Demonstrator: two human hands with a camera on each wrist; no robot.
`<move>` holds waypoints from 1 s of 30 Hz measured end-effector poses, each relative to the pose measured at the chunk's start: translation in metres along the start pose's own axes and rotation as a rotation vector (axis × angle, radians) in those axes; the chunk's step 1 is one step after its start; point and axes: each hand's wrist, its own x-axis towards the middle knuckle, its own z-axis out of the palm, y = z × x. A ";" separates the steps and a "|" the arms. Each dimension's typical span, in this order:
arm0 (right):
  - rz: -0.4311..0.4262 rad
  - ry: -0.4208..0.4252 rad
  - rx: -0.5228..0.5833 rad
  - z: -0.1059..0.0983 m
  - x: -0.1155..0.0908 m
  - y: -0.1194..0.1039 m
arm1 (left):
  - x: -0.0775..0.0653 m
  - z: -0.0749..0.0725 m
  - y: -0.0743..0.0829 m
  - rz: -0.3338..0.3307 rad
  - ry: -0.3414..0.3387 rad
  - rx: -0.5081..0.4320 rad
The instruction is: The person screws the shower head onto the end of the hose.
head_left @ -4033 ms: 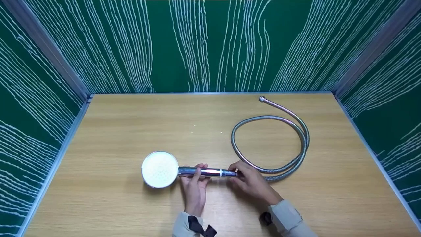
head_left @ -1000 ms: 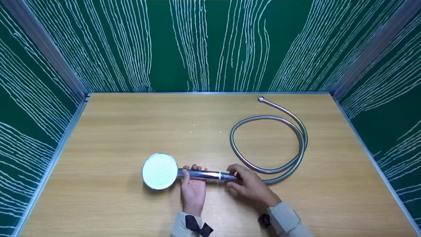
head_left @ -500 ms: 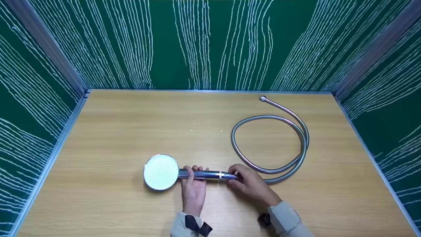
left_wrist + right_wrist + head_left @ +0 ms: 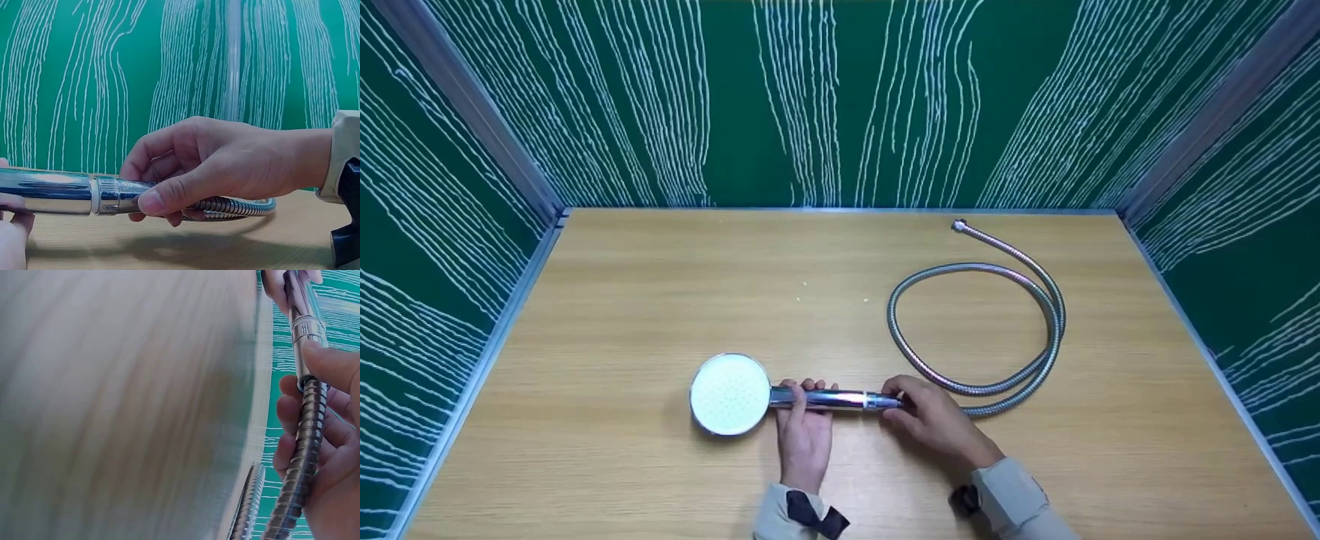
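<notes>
A chrome shower head [image 4: 730, 394] with a round white spray face lies level across the front of the table, face up. My left hand [image 4: 804, 442] grips its handle from below, thumb over the top. At the handle's right end, past a thin white ring [image 4: 95, 196], sits the conical metal nut [image 4: 306, 332] of a ribbed shower hose [image 4: 304, 439]. My right hand [image 4: 934, 416] pinches this nut between thumb and fingers, and the hose runs back through the palm. The nut sits right against the handle's end, in line with it.
The rest of the hose loops on the wooden table [image 4: 622, 300] at the right, its free end nut [image 4: 958, 225] near the back edge. A few tiny pale specks [image 4: 799, 298] lie mid-table. Green walls [image 4: 742, 105] with white lines enclose the back and sides.
Over four seconds the shower head has shifted slightly right and toward me. The left thumb has moved left along the handle. The right hand stays at the nut, its fingers shifting slightly.
</notes>
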 end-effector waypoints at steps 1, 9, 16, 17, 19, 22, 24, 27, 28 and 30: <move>0.004 -0.006 0.002 0.000 0.000 0.000 | 0.000 0.000 0.000 0.000 0.005 0.007; 0.000 -0.038 -0.023 0.000 0.000 0.002 | 0.000 -0.003 -0.003 0.032 -0.054 0.052; 0.035 -0.062 0.000 -0.001 0.001 -0.001 | 0.000 -0.004 -0.004 0.039 -0.071 0.049; 0.033 -0.054 0.002 -0.001 0.001 -0.001 | -0.001 -0.004 -0.004 0.038 -0.072 0.047; 0.027 -0.035 0.007 0.000 0.001 0.000 | -0.001 -0.004 -0.004 0.035 -0.065 0.040; 0.009 -0.013 0.007 0.001 0.001 0.001 | -0.001 -0.003 -0.004 0.034 -0.060 0.043; -0.007 -0.005 0.007 0.001 0.001 0.001 | -0.001 -0.003 -0.003 0.034 -0.048 0.043; -0.015 0.002 0.011 0.001 0.001 0.002 | 0.000 -0.003 -0.003 0.033 -0.031 0.045; -0.015 0.002 0.013 0.001 0.001 0.002 | 0.000 -0.003 -0.003 0.033 -0.023 0.045; -0.008 -0.001 0.019 0.001 0.001 0.002 | 0.000 -0.003 -0.003 0.034 -0.016 0.048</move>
